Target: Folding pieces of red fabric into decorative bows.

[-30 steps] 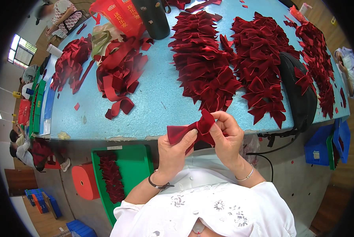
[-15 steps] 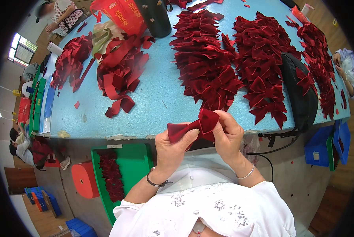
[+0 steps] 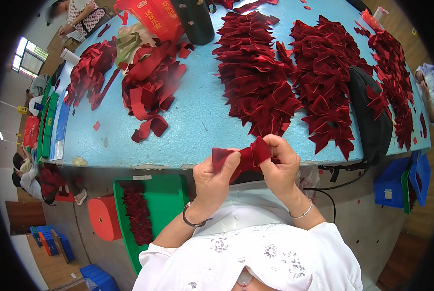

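Note:
A dark red velvet bow piece is held between both hands just in front of the blue table's near edge. My left hand pinches its left end with the thumb on top. My right hand grips the right end, fingers curled over the folded loop. On the table beyond lie a long heap of finished red bows and a second heap to its right.
Loose red ribbon loops and a red bag lie at the table's left. A dark cylinder stands at the back. A green tray with bows and an orange stool sit below left. A black bag hangs at right. Other people are at the edges.
Both hands have shifted slightly with the red piece; the right hand has folded the loop further over, and the piece now sits more level between the hands.

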The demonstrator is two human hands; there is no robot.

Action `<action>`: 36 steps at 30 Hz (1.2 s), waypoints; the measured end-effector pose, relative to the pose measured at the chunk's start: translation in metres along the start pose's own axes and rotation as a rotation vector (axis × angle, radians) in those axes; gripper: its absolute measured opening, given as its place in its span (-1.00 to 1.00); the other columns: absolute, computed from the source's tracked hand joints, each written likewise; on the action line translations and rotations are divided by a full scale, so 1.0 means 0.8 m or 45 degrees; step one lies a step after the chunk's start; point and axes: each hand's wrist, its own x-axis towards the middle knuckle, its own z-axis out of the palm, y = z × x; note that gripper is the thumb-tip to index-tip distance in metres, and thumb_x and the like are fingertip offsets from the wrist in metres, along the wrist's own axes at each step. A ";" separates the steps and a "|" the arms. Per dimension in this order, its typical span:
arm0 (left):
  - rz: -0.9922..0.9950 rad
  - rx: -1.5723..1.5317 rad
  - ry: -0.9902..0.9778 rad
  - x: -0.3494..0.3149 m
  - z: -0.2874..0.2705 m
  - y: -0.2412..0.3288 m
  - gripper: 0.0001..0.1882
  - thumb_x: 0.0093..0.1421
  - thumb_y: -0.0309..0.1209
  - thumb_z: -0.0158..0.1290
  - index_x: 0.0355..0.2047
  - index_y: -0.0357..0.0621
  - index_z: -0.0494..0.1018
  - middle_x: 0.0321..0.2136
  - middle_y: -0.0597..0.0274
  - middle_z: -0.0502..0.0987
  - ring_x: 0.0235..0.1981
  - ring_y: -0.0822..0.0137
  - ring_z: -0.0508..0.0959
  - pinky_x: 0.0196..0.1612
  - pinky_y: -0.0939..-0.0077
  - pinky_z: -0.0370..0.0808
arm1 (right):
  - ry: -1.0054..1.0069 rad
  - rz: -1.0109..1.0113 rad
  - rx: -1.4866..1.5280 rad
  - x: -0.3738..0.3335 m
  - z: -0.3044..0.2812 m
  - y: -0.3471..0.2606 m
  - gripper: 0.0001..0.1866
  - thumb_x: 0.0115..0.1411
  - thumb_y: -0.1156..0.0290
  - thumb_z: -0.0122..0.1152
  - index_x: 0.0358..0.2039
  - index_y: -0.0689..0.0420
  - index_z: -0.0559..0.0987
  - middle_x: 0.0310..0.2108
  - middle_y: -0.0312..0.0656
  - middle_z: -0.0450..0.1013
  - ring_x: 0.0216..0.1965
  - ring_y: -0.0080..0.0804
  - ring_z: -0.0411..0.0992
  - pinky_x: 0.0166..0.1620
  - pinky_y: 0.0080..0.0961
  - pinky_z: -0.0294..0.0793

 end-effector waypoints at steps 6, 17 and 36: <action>0.041 0.098 0.021 0.001 -0.003 -0.003 -0.81 0.20 -0.38 0.04 -0.31 -0.27 0.52 -0.57 0.45 0.47 -0.58 0.65 0.33 -0.53 0.73 0.29 | -0.033 0.134 0.107 0.005 -0.002 -0.004 -0.92 0.14 0.50 0.13 -0.35 0.23 0.50 -0.63 -0.39 0.41 -0.63 -0.78 0.28 -0.60 -0.81 0.23; -0.006 -0.268 -0.153 0.005 -0.016 -0.006 -0.74 0.14 -0.59 -0.08 -0.14 -0.38 0.41 -0.36 0.27 0.51 -0.39 0.60 0.45 -0.30 0.71 0.44 | 0.004 0.141 0.108 0.004 0.003 -0.004 -0.86 0.19 0.45 0.08 -0.34 0.26 0.52 -0.57 -0.34 0.45 -0.60 -0.73 0.30 -0.57 -0.75 0.27; 0.180 0.195 -0.155 0.017 -0.035 -0.005 -0.73 0.19 -0.58 -0.04 -0.07 -0.34 0.37 -0.36 0.24 0.51 -0.40 0.55 0.47 -0.37 0.69 0.47 | -0.054 -0.046 -0.024 -0.005 0.003 0.001 -0.88 0.17 0.49 0.10 -0.33 0.27 0.52 -0.54 -0.32 0.47 -0.60 -0.73 0.32 -0.57 -0.77 0.29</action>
